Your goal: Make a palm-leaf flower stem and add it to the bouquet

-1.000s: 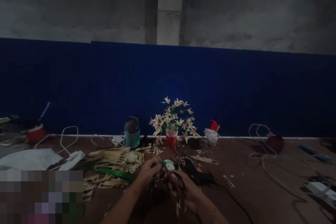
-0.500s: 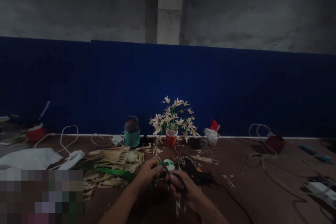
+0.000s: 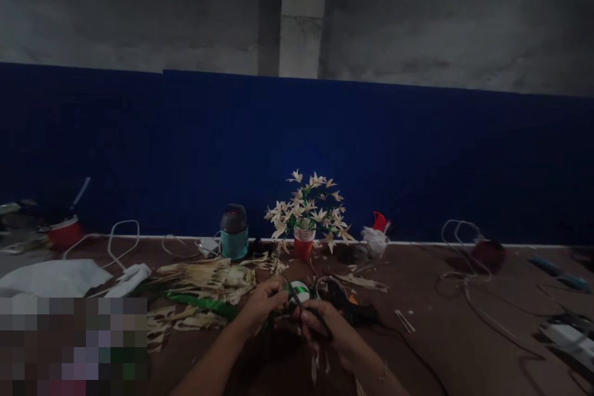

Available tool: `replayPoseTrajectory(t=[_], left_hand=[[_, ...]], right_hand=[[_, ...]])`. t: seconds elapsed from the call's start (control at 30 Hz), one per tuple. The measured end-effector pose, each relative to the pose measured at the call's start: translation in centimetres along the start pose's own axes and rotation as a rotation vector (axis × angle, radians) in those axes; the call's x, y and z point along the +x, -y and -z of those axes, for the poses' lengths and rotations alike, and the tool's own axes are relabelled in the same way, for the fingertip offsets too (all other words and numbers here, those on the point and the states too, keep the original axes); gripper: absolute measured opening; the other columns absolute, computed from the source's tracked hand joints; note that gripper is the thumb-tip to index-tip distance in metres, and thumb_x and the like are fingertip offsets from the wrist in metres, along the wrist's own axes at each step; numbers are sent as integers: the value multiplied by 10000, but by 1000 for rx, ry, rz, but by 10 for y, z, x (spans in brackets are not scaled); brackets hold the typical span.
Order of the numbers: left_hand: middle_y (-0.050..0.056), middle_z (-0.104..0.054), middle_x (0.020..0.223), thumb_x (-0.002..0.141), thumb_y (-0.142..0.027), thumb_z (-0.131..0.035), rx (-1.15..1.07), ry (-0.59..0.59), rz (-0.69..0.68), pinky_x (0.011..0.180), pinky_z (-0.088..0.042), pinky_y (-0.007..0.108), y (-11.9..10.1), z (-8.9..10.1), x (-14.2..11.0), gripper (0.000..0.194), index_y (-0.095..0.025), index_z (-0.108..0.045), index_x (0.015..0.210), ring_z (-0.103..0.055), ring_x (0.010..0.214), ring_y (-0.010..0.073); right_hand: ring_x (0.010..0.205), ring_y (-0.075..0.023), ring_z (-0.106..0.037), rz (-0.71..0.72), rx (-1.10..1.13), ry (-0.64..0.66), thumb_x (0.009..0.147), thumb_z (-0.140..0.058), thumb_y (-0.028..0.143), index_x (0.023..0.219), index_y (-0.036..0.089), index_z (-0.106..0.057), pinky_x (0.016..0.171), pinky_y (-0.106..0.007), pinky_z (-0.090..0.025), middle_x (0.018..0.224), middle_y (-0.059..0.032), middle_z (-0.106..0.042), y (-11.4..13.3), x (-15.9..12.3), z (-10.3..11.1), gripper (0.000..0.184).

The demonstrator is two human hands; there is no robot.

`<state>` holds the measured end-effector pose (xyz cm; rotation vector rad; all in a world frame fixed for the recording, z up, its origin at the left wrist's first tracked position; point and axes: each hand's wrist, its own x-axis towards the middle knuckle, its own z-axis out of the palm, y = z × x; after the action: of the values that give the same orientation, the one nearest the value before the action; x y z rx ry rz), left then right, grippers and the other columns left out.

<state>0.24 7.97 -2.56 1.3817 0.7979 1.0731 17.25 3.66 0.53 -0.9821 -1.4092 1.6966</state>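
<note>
My right hand [image 3: 320, 325] is wrapped round the dark handles of a pair of scissors [image 3: 294, 294], whose blades point up and to the left. Facing it, my left hand [image 3: 268, 304] has thumb and fingers pinched together close to the blades. What it pinches is too small and dark to make out. Just behind both hands lies a white spool with green ribbon [image 3: 301, 289]. Beyond that stands a red-and-white cup [image 3: 304, 244] filled with pale star-shaped flowers [image 3: 307, 203] on green stems.
Dried husks [image 3: 208, 278] and a green strip [image 3: 204, 304] lie to the left. A black glue gun [image 3: 350, 304] with its cord is right of the spool. Behind are a teal lidded container [image 3: 234, 241] and a white plastic bag [image 3: 375, 240]. Two thin sticks [image 3: 405, 320] lie at right.
The scissors have shifted slightly in my right hand, and their blades appear closer together. My left hand stays nearly where it was. The whole view has moved slightly.
</note>
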Motion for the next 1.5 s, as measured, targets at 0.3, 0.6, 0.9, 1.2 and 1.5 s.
replayPoseTrajectory(t=[0.3,0.6,0.9,1.2,1.5], left_hand=[[4,-475,710,611,-496,-635,84,70,-21,609,-355,225,-6,-11,-3,380,-147,-529,505,-443,654,128],[43,-599,806,667,-393,-598,561,-229,-168,692,-371,254,-40,3,2,293,-181,-604,466,-526,749,185],[6,-615,543,686,-592,-478,544,-406,187,402,-282,198,-155,28,-58,455,-167,-633,634,-419,398,94],[48,-640,853,676,-451,-591,229,-772,-237,672,-474,305,-220,40,-114,302,-176,-611,798,-568,791,191],[89,-587,965,588,-394,-626,799,-547,-259,669,-484,363,-212,29,-106,249,-192,-674,724,-576,793,230]], right_hand=[[317,-31,-315,7,20,-168,635,-626,501,694,152,-519,328,-162,-170,428,81,-430,-1,10,12,370],[401,-59,-437,29,-106,-238,493,-746,448,757,160,-512,388,-177,-332,512,69,-509,-23,20,24,455],[342,-48,-396,31,-171,-219,527,-720,398,719,152,-527,332,-170,-311,486,73,-491,-27,19,18,367],[350,-43,-381,40,-214,-158,568,-695,417,764,159,-537,332,-164,-312,503,73,-492,-23,14,9,360],[418,-46,-368,71,-252,-182,539,-714,388,731,142,-554,394,-169,-281,539,58,-486,-28,12,8,350]])
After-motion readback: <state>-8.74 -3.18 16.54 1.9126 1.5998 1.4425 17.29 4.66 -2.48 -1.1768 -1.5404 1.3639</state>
